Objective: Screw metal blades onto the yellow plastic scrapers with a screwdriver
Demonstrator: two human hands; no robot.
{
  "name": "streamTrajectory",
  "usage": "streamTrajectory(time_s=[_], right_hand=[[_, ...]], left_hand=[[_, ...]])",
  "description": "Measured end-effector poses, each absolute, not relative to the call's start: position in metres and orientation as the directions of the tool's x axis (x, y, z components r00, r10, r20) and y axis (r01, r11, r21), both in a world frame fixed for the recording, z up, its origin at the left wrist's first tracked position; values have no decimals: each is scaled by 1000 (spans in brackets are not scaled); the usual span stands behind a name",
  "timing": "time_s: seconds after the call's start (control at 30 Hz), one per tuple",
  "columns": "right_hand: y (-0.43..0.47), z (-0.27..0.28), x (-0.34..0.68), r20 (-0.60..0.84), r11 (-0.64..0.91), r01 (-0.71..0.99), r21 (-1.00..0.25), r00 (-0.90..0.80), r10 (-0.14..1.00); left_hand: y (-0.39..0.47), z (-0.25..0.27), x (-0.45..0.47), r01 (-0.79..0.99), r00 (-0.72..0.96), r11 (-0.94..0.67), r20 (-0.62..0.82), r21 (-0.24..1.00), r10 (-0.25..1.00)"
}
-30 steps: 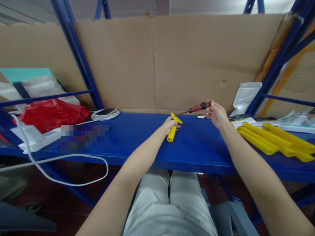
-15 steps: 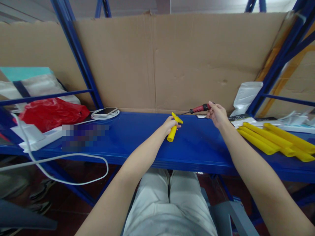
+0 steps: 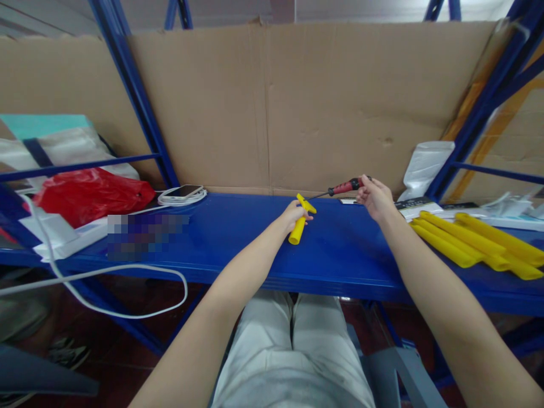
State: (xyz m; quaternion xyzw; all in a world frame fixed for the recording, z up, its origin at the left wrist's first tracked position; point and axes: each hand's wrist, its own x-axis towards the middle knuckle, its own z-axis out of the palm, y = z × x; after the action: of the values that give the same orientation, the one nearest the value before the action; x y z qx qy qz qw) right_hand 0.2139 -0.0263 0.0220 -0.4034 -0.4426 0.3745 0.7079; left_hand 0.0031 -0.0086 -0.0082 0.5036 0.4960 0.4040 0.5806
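My left hand (image 3: 294,214) is closed around a yellow T-shaped tool with a tubular handle (image 3: 297,232), held just over the blue shelf. Its crosspiece points up and away from me. My right hand (image 3: 375,197) grips the end of a screwdriver (image 3: 345,187) with a red and black handle. The thin shaft runs leftward and its tip meets the yellow crosspiece; whether it sits in a screw there is too small to make out.
Several yellow tubes (image 3: 476,241) lie at the right on the blue shelf (image 3: 238,243). A phone (image 3: 185,192) rests on a coiled white cable at the left, near a red plastic bag (image 3: 93,195). A cardboard sheet (image 3: 297,107) stands behind. A white cable (image 3: 127,314) hangs over the front edge.
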Motion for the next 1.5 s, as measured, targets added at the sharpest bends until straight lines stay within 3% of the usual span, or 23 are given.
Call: streamTrajectory(time_s=[0.17,0.63,1.07,1.5], right_hand=[[-27,23,213,339,394,-168,-904,280,898],[-18,14,215,314,393,-126,-911,404,859],[-28,22,210,361,409,-153,-900,264,894],[-23,18,208,361,435,-158,-887,352,864]], left_hand=[[-6,-10,3,30,178,163,-166,986,970],[-5,-11,3,36,175,158,-162,987,971],[-9,-8,3,54,164,150,-157,987,974],[-10,-8,3,42,166,144,-149,989,975]])
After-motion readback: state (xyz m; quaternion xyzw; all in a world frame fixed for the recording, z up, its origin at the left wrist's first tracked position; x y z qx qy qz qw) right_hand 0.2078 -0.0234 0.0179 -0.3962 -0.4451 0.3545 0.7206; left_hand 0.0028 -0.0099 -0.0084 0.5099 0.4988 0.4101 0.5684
